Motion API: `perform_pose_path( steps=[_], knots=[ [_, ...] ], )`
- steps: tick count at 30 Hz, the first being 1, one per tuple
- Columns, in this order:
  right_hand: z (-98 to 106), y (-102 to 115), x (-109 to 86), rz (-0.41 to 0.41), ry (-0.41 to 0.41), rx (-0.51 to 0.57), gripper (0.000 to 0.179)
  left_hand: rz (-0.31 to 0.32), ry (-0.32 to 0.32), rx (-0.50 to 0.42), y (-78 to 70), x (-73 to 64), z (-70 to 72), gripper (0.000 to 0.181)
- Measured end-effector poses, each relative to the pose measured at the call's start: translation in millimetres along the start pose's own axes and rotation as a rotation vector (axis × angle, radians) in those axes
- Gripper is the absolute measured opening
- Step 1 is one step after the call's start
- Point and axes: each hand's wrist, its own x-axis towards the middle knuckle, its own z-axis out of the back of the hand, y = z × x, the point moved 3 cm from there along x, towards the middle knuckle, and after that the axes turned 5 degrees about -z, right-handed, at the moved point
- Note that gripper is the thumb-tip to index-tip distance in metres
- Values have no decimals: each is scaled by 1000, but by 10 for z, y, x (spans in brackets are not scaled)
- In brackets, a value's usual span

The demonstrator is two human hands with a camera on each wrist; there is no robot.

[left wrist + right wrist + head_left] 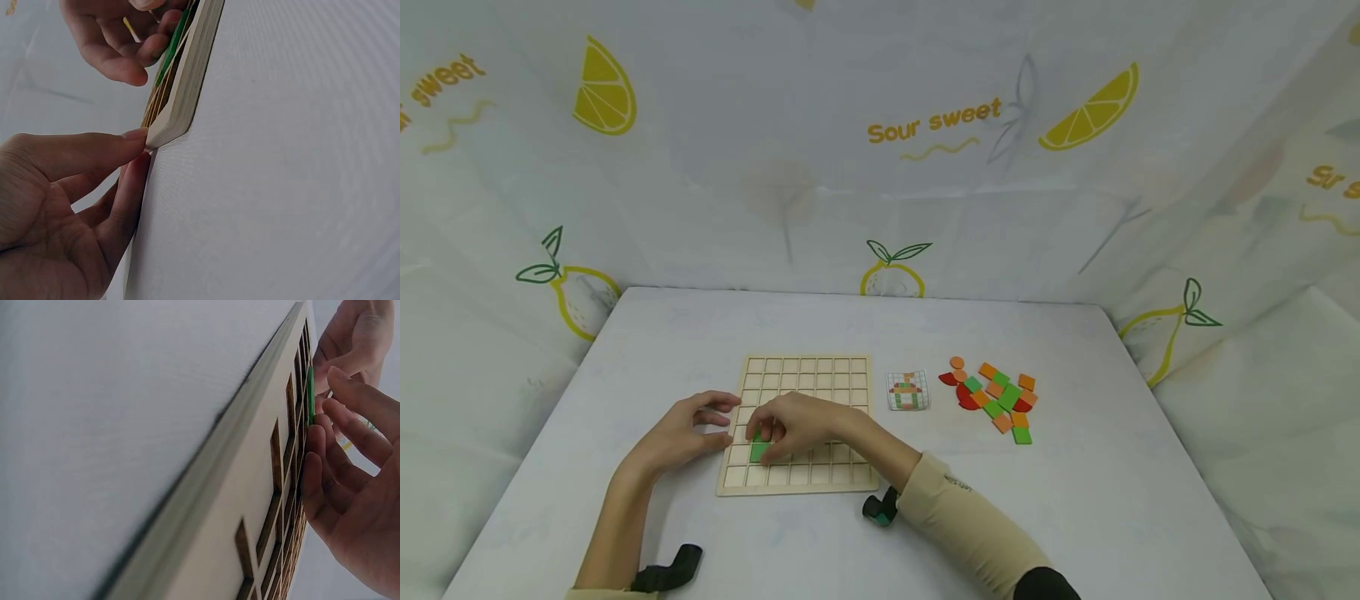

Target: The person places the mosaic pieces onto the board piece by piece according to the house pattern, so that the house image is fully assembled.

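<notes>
A wooden grid board [852, 479] lies on the table. My left hand [681, 429] rests at its left edge, thumb and fingers spread apart; in the left wrist view the thumb touches the board's corner. My right hand [801, 423] reaches across the grid, fingers curled down round a green tile that they partly hide. Just nearer me, a green square tile [758, 452] sits in the grid beside the right thumb. Seen edge-on from the right wrist, the green [310, 394] lies close by the fingertips.
A small pattern card [907, 392] with a coloured figure lies right of the board. Beyond it, loose green, orange and red pieces [1009, 397] are scattered, squares, rounds and half-rounds. A lemon-print curtain [730, 167] hangs behind the white table [1052, 517].
</notes>
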Motion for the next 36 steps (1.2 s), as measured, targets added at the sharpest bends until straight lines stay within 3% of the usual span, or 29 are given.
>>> perform_pose_path(
  steps=[23, 36],
  knots=[
    [102, 17, -126, 31, 25, 44, 25, 13, 1, 2, -15, 16, -9, 60],
    [265, -47, -374, 28, -55, 124, 30, 36, -9, 12, 1, 16, -7, 61]
  ],
)
